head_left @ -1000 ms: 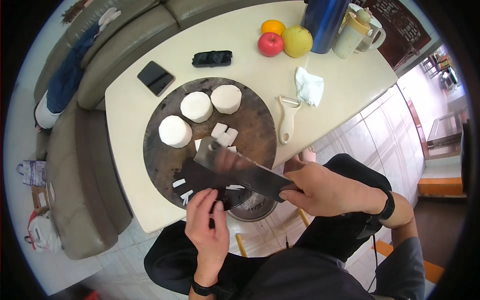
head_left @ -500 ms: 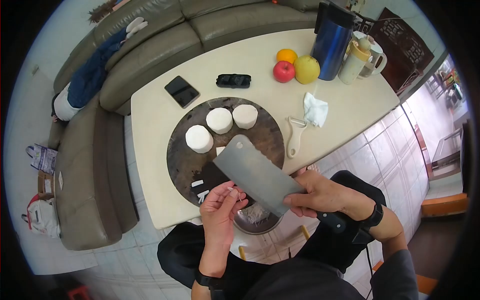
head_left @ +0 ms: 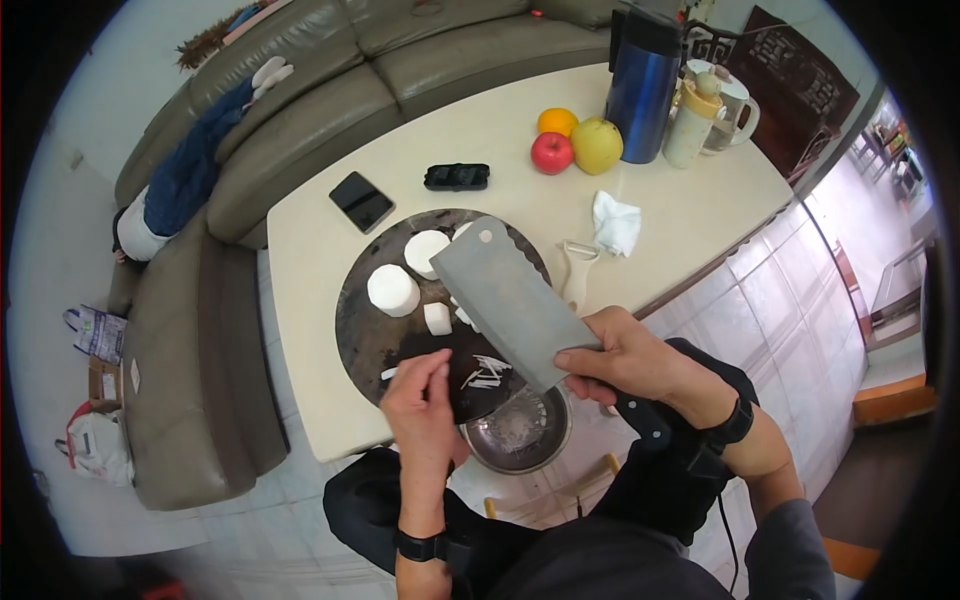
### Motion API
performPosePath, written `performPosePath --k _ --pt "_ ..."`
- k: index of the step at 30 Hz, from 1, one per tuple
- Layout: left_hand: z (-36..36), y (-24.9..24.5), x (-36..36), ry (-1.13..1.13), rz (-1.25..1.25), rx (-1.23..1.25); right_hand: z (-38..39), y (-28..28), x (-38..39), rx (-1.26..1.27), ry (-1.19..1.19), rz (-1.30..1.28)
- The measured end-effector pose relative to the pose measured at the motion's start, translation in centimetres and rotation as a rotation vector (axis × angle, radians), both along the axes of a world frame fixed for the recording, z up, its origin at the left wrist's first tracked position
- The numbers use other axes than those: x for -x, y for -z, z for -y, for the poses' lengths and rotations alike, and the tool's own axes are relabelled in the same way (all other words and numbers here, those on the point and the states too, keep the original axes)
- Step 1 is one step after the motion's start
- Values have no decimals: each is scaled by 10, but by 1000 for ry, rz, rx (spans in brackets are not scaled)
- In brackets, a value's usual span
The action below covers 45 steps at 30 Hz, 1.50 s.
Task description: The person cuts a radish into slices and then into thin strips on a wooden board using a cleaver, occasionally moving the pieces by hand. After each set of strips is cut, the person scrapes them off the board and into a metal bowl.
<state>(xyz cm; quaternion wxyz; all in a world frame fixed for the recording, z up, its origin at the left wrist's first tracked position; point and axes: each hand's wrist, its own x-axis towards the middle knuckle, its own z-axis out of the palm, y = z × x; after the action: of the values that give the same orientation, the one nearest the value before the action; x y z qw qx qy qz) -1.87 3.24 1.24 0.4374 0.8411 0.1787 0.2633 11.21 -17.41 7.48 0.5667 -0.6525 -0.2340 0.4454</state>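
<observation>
My right hand [head_left: 630, 362] grips a wide steel cleaver [head_left: 505, 300], its blade raised flat over the round dark cutting board [head_left: 365, 335]. My left hand [head_left: 425, 400] rests at the board's near edge, fingers together beside thin white strips [head_left: 485, 372]. White round vegetable chunks [head_left: 392, 290] and smaller cut pieces [head_left: 437, 318] lie on the board; the blade hides part of them. A metal bowl [head_left: 520, 432] with shreds sits below the table edge.
A phone [head_left: 362, 201], black case [head_left: 457, 177], peeler [head_left: 575, 265], crumpled tissue [head_left: 615, 222], apple [head_left: 551, 153], orange [head_left: 557, 121], yellow fruit [head_left: 596, 145], blue thermos [head_left: 640, 85] and a jug [head_left: 694, 118] stand on the cream table [head_left: 310, 270]. A sofa [head_left: 200, 200] lies beyond.
The cleaver has swung up and away over the board's far side. My left hand dropped from the blade to the board's edge, and white strips now lie near the bowl.
</observation>
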Motion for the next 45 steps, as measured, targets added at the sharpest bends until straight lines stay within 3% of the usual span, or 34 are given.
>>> performPosePath --k 2,4,6,11,20,22,28,31,38,40,42,45 --pt "-20 -1 7 -107 5 -188 2 -1 0 2 6 3" --pt "-33 2 20 -137 -89 -156 3 -1 0 66 -4 40" --pt "-37 4 27 -145 -254 -339 6 4 1 45 -24 42" --pt "-39 10 27 -107 -267 -334 1 0 5 43 -48 34" --pt "-37 11 15 -153 -193 -523 0 0 9 145 -153 56" --pt "-36 15 10 -126 -64 -579 -1 -3 11 169 -132 99" --pt "-37 37 6 -21 3 -645 1 10 13 213 -174 100" --pt "-38 36 9 -65 19 -672 0 9 15 153 -172 146" --pt "-38 37 13 -132 139 -562 -1 11 17 180 -176 203" --pt "-27 33 17 30 136 -734 0 16 20 137 -156 392" --pt "-8 36 23 189 185 -728 2 17 21 119 -188 498" --pt "4 45 31 246 128 -701 8 14 26 173 -267 613"
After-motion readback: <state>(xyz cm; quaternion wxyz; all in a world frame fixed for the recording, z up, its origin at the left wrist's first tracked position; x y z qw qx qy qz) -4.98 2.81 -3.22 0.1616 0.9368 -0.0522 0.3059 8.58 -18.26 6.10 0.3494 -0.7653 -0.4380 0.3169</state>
